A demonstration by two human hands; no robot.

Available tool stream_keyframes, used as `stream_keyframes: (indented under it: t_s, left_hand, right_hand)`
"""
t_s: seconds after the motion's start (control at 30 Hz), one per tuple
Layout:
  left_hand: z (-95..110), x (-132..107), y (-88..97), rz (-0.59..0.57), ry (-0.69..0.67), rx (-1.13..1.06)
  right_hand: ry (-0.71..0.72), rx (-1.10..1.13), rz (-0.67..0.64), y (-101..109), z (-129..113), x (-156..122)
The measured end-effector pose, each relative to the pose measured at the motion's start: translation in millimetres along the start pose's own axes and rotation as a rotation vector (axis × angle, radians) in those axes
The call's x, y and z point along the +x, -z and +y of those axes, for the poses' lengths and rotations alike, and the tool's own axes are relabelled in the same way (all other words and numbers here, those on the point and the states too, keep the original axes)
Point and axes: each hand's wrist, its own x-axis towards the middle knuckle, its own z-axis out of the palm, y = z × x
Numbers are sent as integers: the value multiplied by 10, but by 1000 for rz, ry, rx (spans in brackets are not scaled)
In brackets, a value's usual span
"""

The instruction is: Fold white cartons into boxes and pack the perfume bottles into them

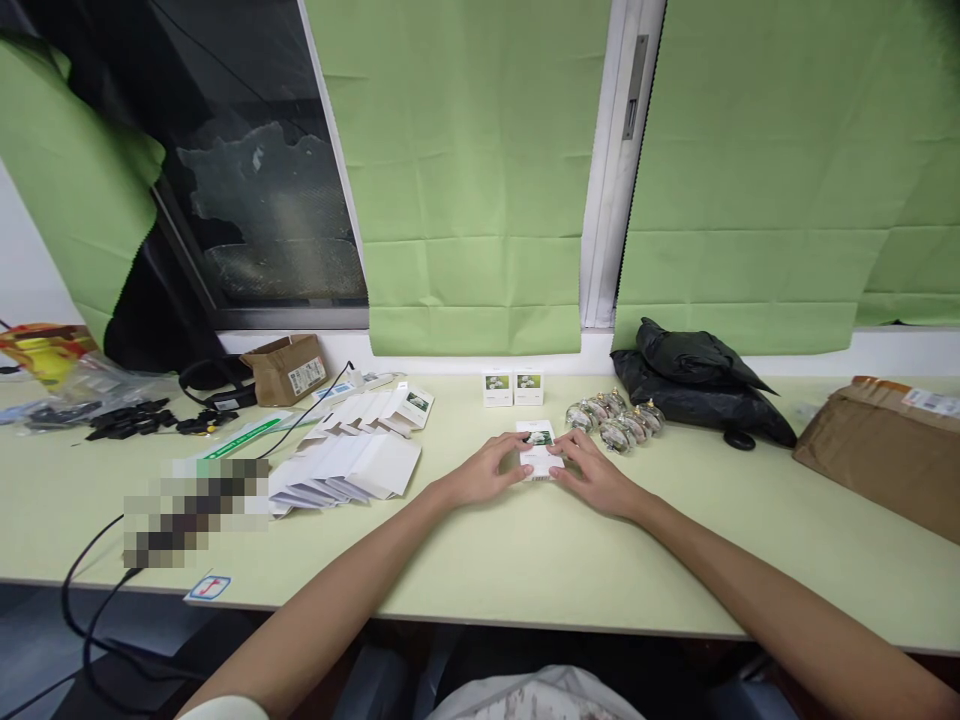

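A small white box with a green floral picture (538,460) lies on the table in front of me. My left hand (487,470) grips its left edge, thumb low and fingers higher up. On the opposite edge my right hand (592,474) holds it the same way, fingers curled against the side. Just behind, two matching white boxes (497,389) stand upright side by side. To the right of my right hand sits a cluster of round, patterned ornaments with gold-coloured tops (616,420). Flattened white cartons (345,468) lie in overlapping rows left of my left hand.
Black plastic bags (690,385) and a brown parcel (885,450) occupy the right side. At the left are a small cardboard box (285,370), black cables (131,418) and a blurred dark object (191,515) with cords over the table's front edge. Green blinds (472,180) hang behind.
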Motion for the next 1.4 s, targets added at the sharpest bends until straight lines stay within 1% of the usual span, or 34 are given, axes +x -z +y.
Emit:
stream_keyframes:
  t_s: [0.23,0.47,0.63,0.7,0.77,0.83,0.9,1.0,1.1,1.23,1.4]
  left_hand:
    - [34,4,-11,20,-17,30]
    - [8,28,-19,28,-32,50]
    - [-24,29,-13,34,-41,-3]
    - [-64,34,-27,74,-14,-38]
    - [-119,39,-47,142,56,-62]
    - [-175,44,-63,202,140,-42]
    - [-212,47,-68,230,193,15]
    - [-216,55,-62,236,207,106]
    - [-191,64,-62,223,203,157]
    - [-180,72,-71,213,214,144]
    - [-174,77,-65,206,224,112]
  right_hand:
    - [19,-41,18,-25,21,17]
    - [69,-141,15,-67,87,42]
    - [67,-90,16,-30,65,29]
    - [24,-25,37,-19,59,21]
    - [-45,31,72,-29,83,21]
    - [-105,53,109,-59,136,28]
    - [-143,53,135,-97,198,39]
    - [-188,53,152,-138,264,53]
    - [-188,43,123,-138,275,63]
    - [-142,4,109,-108,244,73]
    - [-132,23,104,-81,193,71]
